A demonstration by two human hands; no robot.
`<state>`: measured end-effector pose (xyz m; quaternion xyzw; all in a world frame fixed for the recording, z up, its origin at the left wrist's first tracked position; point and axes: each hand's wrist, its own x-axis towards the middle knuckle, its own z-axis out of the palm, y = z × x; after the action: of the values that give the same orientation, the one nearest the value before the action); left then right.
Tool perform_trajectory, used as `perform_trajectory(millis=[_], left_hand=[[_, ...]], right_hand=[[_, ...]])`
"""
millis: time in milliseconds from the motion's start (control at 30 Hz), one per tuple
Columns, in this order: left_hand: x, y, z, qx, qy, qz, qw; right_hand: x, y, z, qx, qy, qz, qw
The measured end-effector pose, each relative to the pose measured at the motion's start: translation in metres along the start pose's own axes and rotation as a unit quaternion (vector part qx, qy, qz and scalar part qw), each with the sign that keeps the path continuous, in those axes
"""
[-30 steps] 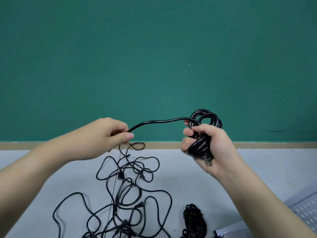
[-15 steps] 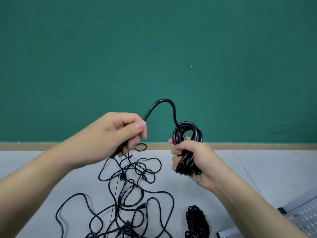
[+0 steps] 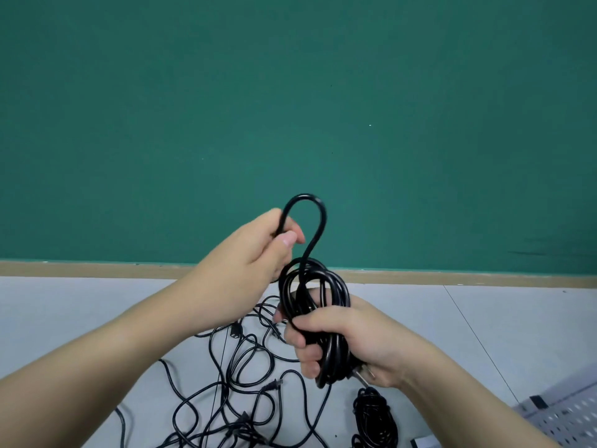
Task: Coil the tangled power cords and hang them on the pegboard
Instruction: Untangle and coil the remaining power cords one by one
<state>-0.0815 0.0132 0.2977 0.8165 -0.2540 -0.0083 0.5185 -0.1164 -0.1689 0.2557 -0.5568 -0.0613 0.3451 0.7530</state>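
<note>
My right hand [image 3: 349, 337] gripped the upright coil [image 3: 315, 305]; my left hand [image 3: 255, 253], just above and left, pinched the cord's free loop [image 3: 310, 208], arching toward it. Pegboard [image 3: 568, 418], probably, lay lower right.

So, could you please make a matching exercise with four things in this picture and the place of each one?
Things:
1. coil
2. loose loop
3. tangle
4. pegboard

Places:
A. bottom right corner
B. in the right hand
C. on the floor, under the left arm
D. above the left hand

Pairs: 1-B, 2-D, 3-C, 4-A
</note>
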Motion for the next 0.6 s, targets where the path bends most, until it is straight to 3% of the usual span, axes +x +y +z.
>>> perform_trajectory(millis=[133,233,433,500,600], left_hand=[[0.003,0.006,-0.009,-0.003,-0.025,-0.013,1.0],[0.002,0.017,-0.022,-0.002,-0.112,-0.007,0.994],[0.0,0.019,-0.041,-0.068,-0.246,-0.06,0.965],[-0.001,0.018,-0.038,-0.077,-0.227,-0.063,0.969],[0.001,0.018,-0.03,-0.04,-0.111,-0.086,0.989]], right_hand=[[-0.005,0.004,0.007,-0.025,-0.066,0.022,0.997],[-0.005,0.004,0.005,-0.028,-0.084,0.024,0.996],[-0.002,-0.005,-0.011,0.021,-0.012,0.028,0.999],[-0.001,-0.008,-0.016,-0.014,0.037,0.019,0.999],[0.002,-0.008,-0.021,-0.046,0.097,0.019,0.994]])
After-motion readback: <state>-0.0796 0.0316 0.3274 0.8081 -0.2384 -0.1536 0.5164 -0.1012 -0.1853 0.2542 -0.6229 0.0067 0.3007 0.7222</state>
